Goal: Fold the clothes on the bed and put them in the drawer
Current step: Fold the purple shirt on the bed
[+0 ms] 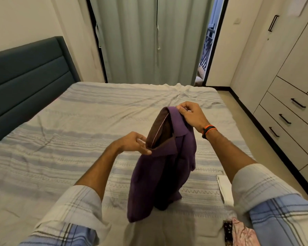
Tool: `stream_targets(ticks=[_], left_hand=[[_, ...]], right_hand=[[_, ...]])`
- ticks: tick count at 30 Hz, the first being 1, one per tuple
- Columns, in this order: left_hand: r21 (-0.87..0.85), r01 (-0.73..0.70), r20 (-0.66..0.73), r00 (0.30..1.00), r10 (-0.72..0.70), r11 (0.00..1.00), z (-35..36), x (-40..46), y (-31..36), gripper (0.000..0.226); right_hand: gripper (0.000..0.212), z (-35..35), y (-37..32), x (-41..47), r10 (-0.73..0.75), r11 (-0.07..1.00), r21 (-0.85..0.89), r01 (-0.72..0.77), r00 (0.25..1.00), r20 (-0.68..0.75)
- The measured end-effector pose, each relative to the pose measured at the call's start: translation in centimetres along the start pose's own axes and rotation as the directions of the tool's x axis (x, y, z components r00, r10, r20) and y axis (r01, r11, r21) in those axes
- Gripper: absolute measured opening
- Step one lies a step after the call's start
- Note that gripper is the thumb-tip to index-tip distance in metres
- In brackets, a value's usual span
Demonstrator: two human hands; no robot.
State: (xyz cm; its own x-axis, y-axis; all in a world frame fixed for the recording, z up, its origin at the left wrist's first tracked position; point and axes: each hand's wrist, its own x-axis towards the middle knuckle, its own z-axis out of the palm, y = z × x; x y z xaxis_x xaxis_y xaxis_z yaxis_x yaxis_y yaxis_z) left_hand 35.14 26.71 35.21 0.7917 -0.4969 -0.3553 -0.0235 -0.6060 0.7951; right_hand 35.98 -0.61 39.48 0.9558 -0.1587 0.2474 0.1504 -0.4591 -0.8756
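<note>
At the centre of the view, above the bed, the right hand (191, 115) pinches the top edge of a purple collared shirt (160, 167), fingers curled over the fabric near the collar at about one o'clock from the garment's middle. A wristband (208, 130) in orange and black sits on that wrist. The left hand (134, 142) grips the opposite end of the neckline at about ten o'clock, thumb and fingers closed on the cloth, so the neck opening is stretched between the two hands and its brown inner lining shows. From them the shirt hangs down in loose folds, its lower end touching the bed (60, 148) near six o'clock. Both forearms wear rolled pale plaid sleeves. On the striped bedspread at four o'clock from the shirt lies a folded white cloth (225, 189), and at five o'clock, by the frame's bottom edge, a pink patterned garment (242, 234) beside a dark patterned piece. A dark teal headboard (25, 82) stands at nine o'clock, pale green curtains (149, 41) hang at twelve o'clock, and wardrobe drawers (288, 118) with black handles line the wall at three o'clock, all pushed in.
</note>
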Motion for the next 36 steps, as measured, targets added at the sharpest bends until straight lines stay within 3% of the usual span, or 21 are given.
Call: stream_targets(ticks=[2, 7, 11, 16, 21, 29, 36], left_hand=[[0.033, -0.009, 0.043, 0.999, 0.007, 0.999, 1.7, 0.4, -1.0, 0.043], [0.084, -0.019, -0.149, 0.988, 0.031, 0.996, 5.2, 2.0, -1.8, 0.041], [0.133, 0.012, -0.296, 0.955, 0.028, 0.991, 5.6, 2.4, -1.5, 0.011], [-0.094, 0.011, -0.560, 0.826, -0.062, 0.996, 3.1, 2.5, -1.6, 0.007], [-0.079, -0.088, -0.709, 0.706, 0.006, 0.993, -0.8, 2.0, 0.2, 0.008], [0.112, -0.199, -0.725, 0.653, 0.217, 0.974, -5.7, -0.1, 3.1, 0.007], [0.193, -0.250, -0.658, 0.684, 0.314, 0.949, -9.0, -1.6, 4.4, 0.010]], right_hand=[[0.013, 0.0, -0.5, -0.3, 0.000, 0.999, 0.054, -0.001, 1.000, 0.014], [0.016, 0.0, -2.1, -0.5, -0.036, 0.989, 0.147, 0.028, 0.998, 0.053], [0.014, -0.8, -2.4, -0.3, -0.058, 0.989, 0.137, 0.058, 0.998, -0.001], [0.012, -2.8, -0.5, -0.2, -0.030, 0.999, -0.020, 0.028, 0.997, -0.067], [0.012, -3.7, 1.0, -1.0, 0.006, 0.996, -0.085, -0.007, 1.000, -0.015], [0.025, -4.0, 1.2, -2.0, 0.096, 0.992, -0.107, -0.061, 0.925, 0.369], [0.025, -4.0, 0.8, -2.3, 0.179, 0.980, -0.013, -0.198, 0.852, 0.491]])
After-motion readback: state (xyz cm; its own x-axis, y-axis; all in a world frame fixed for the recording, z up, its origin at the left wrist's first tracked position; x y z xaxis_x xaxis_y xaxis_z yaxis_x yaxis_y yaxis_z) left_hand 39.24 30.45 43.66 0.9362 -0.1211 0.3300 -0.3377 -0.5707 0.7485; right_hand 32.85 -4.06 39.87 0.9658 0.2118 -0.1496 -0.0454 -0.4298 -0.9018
